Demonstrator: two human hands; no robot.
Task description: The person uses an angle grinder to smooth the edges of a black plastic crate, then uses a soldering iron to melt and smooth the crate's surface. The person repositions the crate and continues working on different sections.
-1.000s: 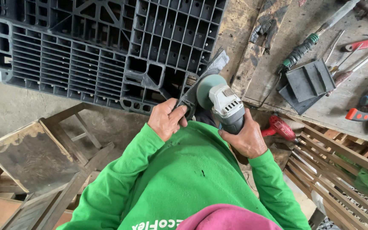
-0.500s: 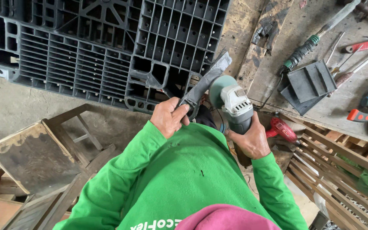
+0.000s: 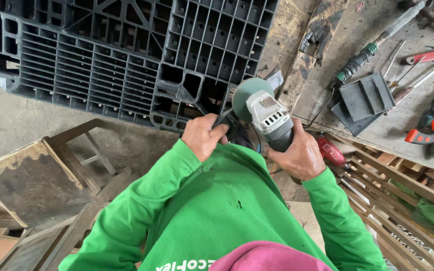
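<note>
Hands, left (image 3: 203,136) and right (image 3: 300,156), each grip clenched on angle grinder (image 3: 262,114) by pallet (image 3: 126,55) edge.

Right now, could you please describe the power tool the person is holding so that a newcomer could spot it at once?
Start at the big black plastic pallet filling the upper left. At its lower right edge, just above the green sleeves, both hands grip an angle grinder: the left hand on its side handle, the right hand around its body. Unlike the tools lying on the workbench, it has a round green guard and a grey head.
</note>
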